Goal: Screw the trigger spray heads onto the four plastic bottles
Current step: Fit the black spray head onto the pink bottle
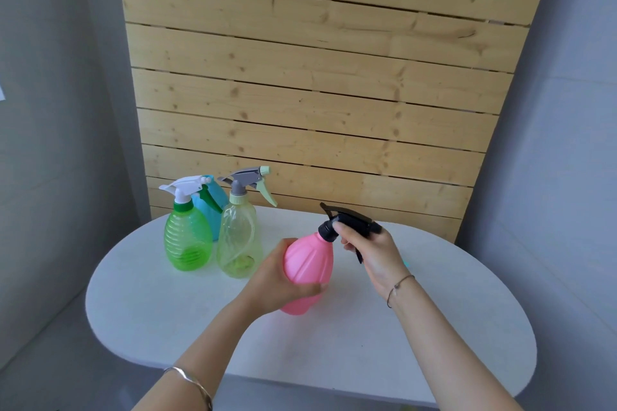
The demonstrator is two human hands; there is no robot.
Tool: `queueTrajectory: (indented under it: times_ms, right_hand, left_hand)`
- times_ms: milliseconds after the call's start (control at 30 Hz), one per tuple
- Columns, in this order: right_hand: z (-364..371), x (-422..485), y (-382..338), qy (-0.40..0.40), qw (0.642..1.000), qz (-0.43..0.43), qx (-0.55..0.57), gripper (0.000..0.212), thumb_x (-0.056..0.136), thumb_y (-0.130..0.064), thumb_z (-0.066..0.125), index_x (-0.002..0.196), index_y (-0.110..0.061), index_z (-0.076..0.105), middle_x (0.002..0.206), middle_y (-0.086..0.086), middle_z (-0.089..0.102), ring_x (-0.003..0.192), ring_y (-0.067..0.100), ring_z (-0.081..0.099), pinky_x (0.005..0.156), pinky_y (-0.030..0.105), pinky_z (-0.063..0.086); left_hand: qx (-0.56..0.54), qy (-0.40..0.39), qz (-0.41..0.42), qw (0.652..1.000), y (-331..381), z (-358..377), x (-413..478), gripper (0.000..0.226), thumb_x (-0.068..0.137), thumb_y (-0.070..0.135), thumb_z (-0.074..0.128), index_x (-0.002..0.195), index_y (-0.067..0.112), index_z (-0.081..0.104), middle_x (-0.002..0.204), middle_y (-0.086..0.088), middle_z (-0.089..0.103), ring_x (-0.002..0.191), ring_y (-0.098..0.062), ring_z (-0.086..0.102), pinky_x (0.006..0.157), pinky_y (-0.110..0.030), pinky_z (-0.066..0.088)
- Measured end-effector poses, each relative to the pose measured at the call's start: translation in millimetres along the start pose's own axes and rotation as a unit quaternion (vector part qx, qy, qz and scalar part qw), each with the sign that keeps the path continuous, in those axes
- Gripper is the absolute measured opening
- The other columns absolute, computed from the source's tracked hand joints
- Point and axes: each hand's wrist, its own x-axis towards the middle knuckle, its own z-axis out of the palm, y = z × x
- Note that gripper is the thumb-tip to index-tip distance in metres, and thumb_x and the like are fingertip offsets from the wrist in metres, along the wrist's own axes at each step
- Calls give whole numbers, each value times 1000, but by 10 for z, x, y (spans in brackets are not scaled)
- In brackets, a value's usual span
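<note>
**A:** What sits on the surface?

**B:** A white oval table stands in front of a wall of pale wooden planks. At its far left is a cluster of three bottles. A translucent green ribbed plastic bottle carries a white trigger spray head. Just to its right, a clear yellowish plastic bottle carries a grey trigger spray head with a pale green nozzle and lever. Behind and between them a blue plastic bottle is mostly hidden.

**A:** And the hands?

**B:** The left hand is wrapped around the lower body of a pink fluted plastic bottle, which tilts to the right near the table's middle; whether its base touches the table, I cannot tell. The right hand is closed around a black trigger spray head, whose black collar sits on the pink bottle's neck.

**A:** Anything on the arms?

**B:** A thin metal bangle circles the left wrist, and a dark cord bracelet the right.
</note>
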Motion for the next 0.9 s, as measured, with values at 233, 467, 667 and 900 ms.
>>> queueTrajectory:
  times_ms: [233, 467, 667, 900]
  right_hand:
    - [47, -3, 32, -8, 994, -54, -93, 13, 73, -15, 79, 79, -25, 73, 77, -14, 73, 77, -1, 66, 70, 7, 48]
    - [54, 1, -13, -29, 973, -71, -217, 16, 74, -26, 77, 86, -16, 73, 91, 16, 73, 80, 21, 63, 79, 32, 50]
    - [218, -14, -68, -17, 927, -112, -358, 19, 74, -32, 75, 87, -19, 71, 75, -4, 69, 76, 15, 63, 70, 25, 49]
    - [136, 3, -58, -73, 975, -28, -209, 18, 78, -19, 74, 95, -24, 70, 101, -2, 73, 100, 13, 65, 90, 25, 50]
  left_hand:
    - [-50, -10, 25, 998, -25, 118, -22, 83, 49, 50, 83, 119, 43, 39, 108, 20, 55, 96, -3, 58, 61, -12, 49]
    - [-75, -32, 30, 996, -62, 201, -24, 82, 52, 50, 83, 120, 43, 37, 112, 18, 55, 100, -5, 58, 74, -23, 55]
    - [-81, -38, 25, 996, -111, 212, -46, 83, 58, 44, 85, 122, 42, 32, 115, 13, 55, 103, -7, 58, 76, -23, 53]
    - [-85, -47, 14, 995, -127, 210, -24, 83, 60, 41, 85, 124, 40, 32, 114, 18, 53, 103, -3, 56, 73, -20, 51]
